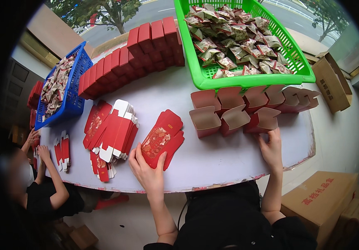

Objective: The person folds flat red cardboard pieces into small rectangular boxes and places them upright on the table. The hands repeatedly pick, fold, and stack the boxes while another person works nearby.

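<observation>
reaching over the near edge of the worktop (217, 164), two bare forearms came in from below, and a large brown box (319, 204) stood on the floor to their right. the left hand (149, 171) was partly closed, its thumb and fingers holding the near end of the flat red boxes (159, 139), which lay overlapped on the worktop with a flower print facing up. the right hand (271, 148) was half curled, its fingertips touching the low near side of an open red box (262, 121); whether it gripped the box could not be told.

to the left, another person (56, 183) leaned at the worktop near a small bundle of folded boxes (62, 152). between that bundle and the left hand lay a bigger heap of flattened boxes (119, 129), red with white flaps. behind the right hand, more upright boxes (233, 118) stood in two rows, their lids up.

farther off, a blue basket (73, 102) of small packets stood on the left, a stepped stack of red boxes (125, 62) in the middle, and a green basket (246, 82) heaped with packets on the right. beyond were a road (154, 12) and trees (108, 12).
</observation>
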Tool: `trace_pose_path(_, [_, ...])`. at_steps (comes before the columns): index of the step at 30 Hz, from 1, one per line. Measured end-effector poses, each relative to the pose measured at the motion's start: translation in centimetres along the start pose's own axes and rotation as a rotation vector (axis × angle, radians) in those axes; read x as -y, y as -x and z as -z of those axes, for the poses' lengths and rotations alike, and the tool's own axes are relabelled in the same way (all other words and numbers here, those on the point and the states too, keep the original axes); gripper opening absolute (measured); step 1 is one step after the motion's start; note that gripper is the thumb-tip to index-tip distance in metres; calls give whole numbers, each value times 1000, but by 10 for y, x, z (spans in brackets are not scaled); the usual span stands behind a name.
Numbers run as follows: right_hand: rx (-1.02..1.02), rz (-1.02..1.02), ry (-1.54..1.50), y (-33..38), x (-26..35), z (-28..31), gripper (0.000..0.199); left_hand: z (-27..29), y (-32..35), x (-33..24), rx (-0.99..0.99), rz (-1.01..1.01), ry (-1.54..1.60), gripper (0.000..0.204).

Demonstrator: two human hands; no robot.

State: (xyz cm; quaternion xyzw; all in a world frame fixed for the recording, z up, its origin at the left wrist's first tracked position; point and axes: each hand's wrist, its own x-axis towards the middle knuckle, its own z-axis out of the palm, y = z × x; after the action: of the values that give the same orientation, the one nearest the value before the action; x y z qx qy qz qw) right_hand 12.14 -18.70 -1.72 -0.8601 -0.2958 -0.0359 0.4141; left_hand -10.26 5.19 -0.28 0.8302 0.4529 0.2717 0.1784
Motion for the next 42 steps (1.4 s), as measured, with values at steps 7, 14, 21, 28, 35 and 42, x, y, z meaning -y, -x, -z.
trace_pose_path(7, [41,37,56,-8,8,-8,25,-2,0,13,-25,-96,-65,68])
trace_pose_path(14, [-38,-38,3,2,20,-2,30,-7,8,14,-199,-66,216,87])
trace_pose_path(21, [-193,-1,-266,28,53,2,13,-15,40,-9,208,-195,889,124])
trace_pose_path(28, [-204,60,-497,39,63,-16,27,-10,52,-57,955,-13,1504,109])
trace_pose_path(35, [184,378,-557,33,89,-11,47,-4,45,-66,1290,134,1555,114])
trace_pose_path(42, [294,339,-553,27,99,-11,56,-20,55,-54,1188,-39,1514,98])
